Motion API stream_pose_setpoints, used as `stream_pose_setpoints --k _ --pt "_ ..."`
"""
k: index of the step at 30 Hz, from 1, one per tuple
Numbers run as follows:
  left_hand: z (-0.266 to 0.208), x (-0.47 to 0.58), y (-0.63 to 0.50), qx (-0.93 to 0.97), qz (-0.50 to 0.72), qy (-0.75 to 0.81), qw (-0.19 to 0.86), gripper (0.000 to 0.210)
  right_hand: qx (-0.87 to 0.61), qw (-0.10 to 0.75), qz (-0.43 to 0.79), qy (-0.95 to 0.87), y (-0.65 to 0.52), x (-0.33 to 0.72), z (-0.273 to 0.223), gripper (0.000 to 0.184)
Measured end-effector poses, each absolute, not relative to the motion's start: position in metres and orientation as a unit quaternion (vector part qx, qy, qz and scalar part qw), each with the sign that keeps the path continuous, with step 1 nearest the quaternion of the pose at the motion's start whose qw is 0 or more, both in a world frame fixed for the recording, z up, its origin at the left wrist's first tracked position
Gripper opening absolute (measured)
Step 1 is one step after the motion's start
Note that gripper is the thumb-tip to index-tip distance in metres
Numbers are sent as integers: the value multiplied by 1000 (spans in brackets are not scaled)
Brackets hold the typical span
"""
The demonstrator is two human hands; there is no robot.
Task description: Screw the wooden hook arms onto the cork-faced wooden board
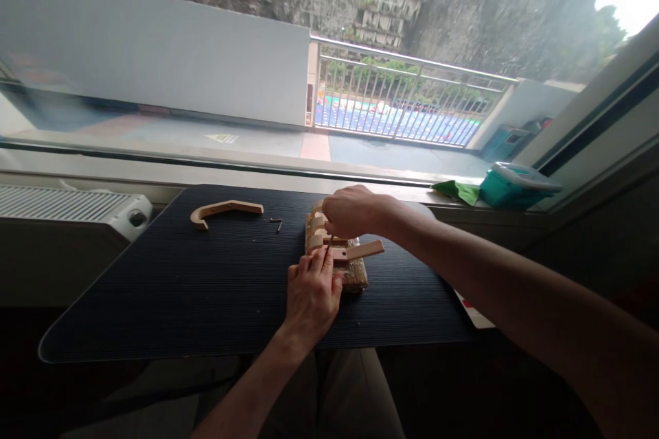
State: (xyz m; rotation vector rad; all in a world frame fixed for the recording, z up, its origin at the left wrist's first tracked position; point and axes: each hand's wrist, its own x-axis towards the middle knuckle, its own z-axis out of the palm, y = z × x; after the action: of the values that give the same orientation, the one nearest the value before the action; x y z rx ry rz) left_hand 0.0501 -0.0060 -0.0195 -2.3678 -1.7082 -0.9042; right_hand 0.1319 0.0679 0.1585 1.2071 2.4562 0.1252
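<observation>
Right hand: fist, probably round thin tool
Left hand: half-closed, steadying wooden piece
Tool hazard: tilting could cause slipping

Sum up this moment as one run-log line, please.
left hand: against pale wooden piece | right hand: closed on thin-shafted tool | dark table: curved wooden hook, small metal fasteners
</observation>
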Motion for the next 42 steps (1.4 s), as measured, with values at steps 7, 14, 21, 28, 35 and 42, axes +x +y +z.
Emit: stream_pose_setpoints --k 7,14,21,28,35,42 --pt "-18 50 -7 -778 -281 -560 40 41 396 201 39 895 61 135 165 26" --pt "-18 50 -7 -777 -279 -562 42 42 415 186 47 889 68 134 154 25" --pt "-16 50 -8 -779 -265 -567 44 41 433 222 31 873 68 137 160 36" --pt "-17 49 -7 -780 -265 -565 41 42 407 197 29 892 70 139 159 27" --pt "-17 50 -7 -780 -264 -567 39 43 451 181 23 874 76 137 148 29" --pt "-17 49 -7 -781 -268 -562 54 42 431 218 10 875 68 138 161 37"
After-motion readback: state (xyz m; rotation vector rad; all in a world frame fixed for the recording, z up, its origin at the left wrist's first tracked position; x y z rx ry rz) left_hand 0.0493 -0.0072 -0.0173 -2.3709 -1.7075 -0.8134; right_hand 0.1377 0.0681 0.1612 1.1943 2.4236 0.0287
